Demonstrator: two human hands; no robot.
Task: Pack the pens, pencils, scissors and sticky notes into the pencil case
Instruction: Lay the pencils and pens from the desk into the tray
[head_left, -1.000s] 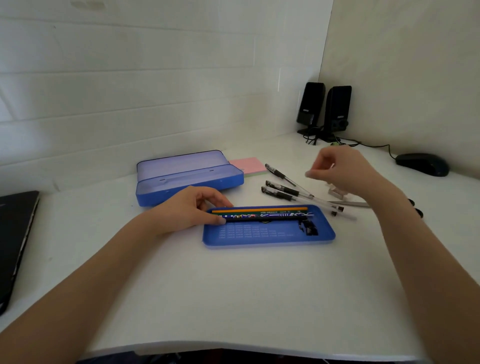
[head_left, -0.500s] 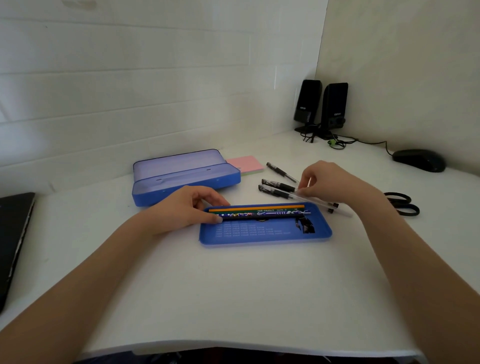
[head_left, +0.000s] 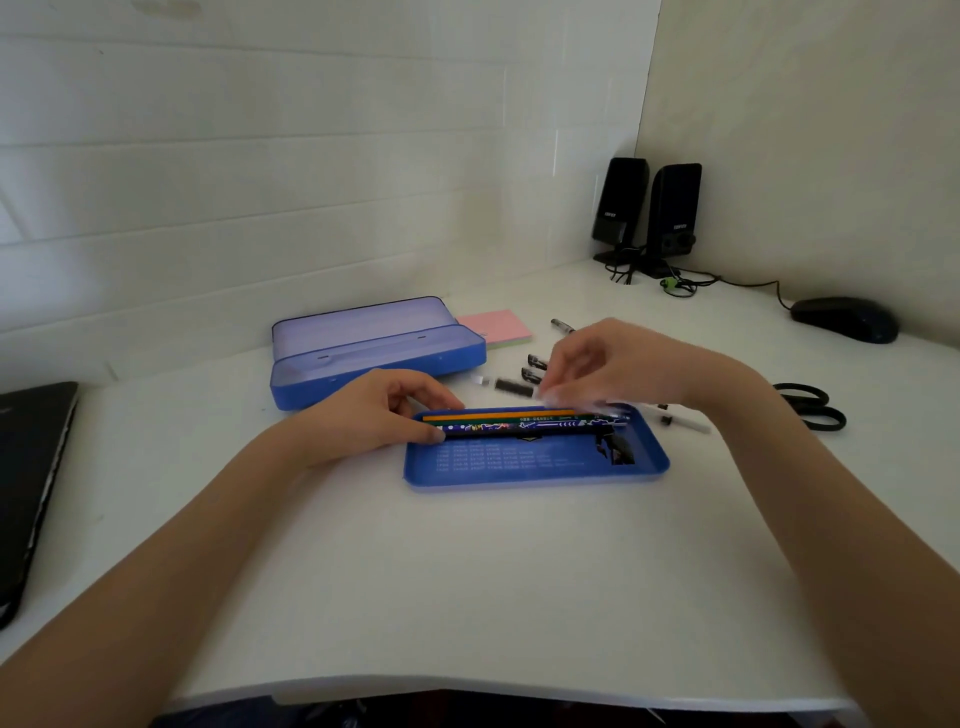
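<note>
A shallow blue tray of the pencil case lies in front of me with pencils along its far edge. My left hand rests at the tray's left end, fingertips on the pencil ends. Just beyond the tray's far edge, my right hand pinches a clear pen with a black grip and holds it lifted. Two more pens lie partly hidden behind that hand, and a further one beyond it. The open blue pencil case sits at back left, pink sticky notes beside it. Black scissors lie right.
A dark laptop lies at the left edge. Two black speakers with cables stand in the back corner, and a black mouse sits at the right by the wall. The table's front edge runs along the bottom.
My right hand came down onto the pens, took hold of one and has carried it left above the tray's far edge. My left hand has stayed on the pencils.
</note>
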